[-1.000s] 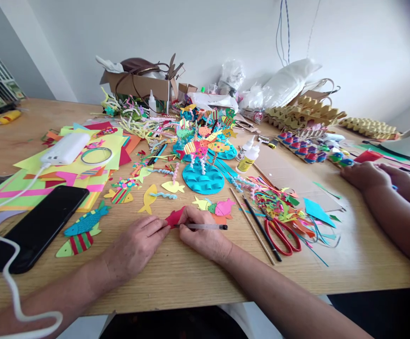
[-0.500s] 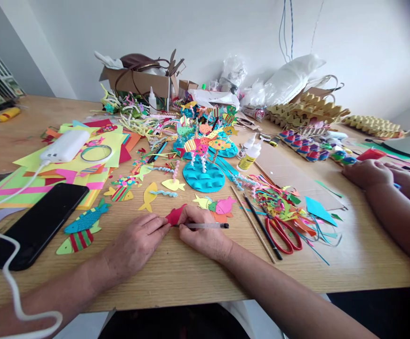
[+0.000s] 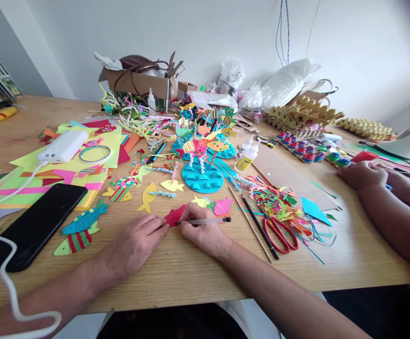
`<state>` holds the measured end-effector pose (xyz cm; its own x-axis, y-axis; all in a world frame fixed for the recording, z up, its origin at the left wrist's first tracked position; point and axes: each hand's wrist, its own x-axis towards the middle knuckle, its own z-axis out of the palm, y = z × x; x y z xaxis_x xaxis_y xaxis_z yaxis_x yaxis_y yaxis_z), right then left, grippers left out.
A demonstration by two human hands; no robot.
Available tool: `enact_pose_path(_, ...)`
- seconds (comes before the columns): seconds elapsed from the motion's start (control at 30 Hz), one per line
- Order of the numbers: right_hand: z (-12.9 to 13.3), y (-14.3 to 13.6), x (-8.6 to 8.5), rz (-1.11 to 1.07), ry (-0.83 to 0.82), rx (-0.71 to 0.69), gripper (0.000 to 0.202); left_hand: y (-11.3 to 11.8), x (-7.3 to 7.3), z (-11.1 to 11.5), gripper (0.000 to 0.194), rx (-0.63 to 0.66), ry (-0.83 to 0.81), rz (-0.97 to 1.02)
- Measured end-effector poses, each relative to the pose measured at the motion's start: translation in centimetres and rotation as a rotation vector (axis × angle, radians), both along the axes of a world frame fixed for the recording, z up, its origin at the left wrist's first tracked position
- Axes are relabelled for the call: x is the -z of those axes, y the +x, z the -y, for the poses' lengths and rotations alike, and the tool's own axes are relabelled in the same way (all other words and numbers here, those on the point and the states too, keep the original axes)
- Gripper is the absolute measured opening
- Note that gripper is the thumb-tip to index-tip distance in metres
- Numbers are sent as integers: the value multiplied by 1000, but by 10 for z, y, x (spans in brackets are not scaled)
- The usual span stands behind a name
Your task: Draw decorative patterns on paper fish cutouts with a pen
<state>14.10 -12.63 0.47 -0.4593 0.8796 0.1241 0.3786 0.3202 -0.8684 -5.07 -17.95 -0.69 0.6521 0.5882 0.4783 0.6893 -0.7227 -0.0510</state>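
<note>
A red paper fish [image 3: 174,216] lies on the table between my hands. My left hand [image 3: 139,242] has its fingers together, their tips holding the fish's left end against the table. My right hand [image 3: 205,235] grips a pen [image 3: 206,220] with a clear barrel and dark cap end, its tip on the fish. The right end of the fish is hidden behind my right fingers. Just beyond lie a yellow paper fish [image 3: 146,197] with a blue twisted strip, and a pink paper fish [image 3: 223,205]. A blue round base [image 3: 202,179] bears several patterned paper fish on twisted stems.
Red-handled scissors [image 3: 280,235], a dark pencil [image 3: 261,228] and a thin wooden stick [image 3: 250,225] lie right of my hand, near paper scraps. At left are a black phone [image 3: 31,226] and a white power bank [image 3: 62,147]. A co-worker's hands [image 3: 363,176] rest at right. Glue bottles [image 3: 246,157] stand behind.
The pen's tip has moved slightly up onto the red fish, and the pen lies at a somewhat different tilt. My left hand stays on the fish. The view has shifted slightly.
</note>
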Motion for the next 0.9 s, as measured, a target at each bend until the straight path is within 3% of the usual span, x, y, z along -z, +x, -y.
enact_pose_path(0.9,1,1,1,38,63,-50,11,0,2,1,34,-7,-12,11)
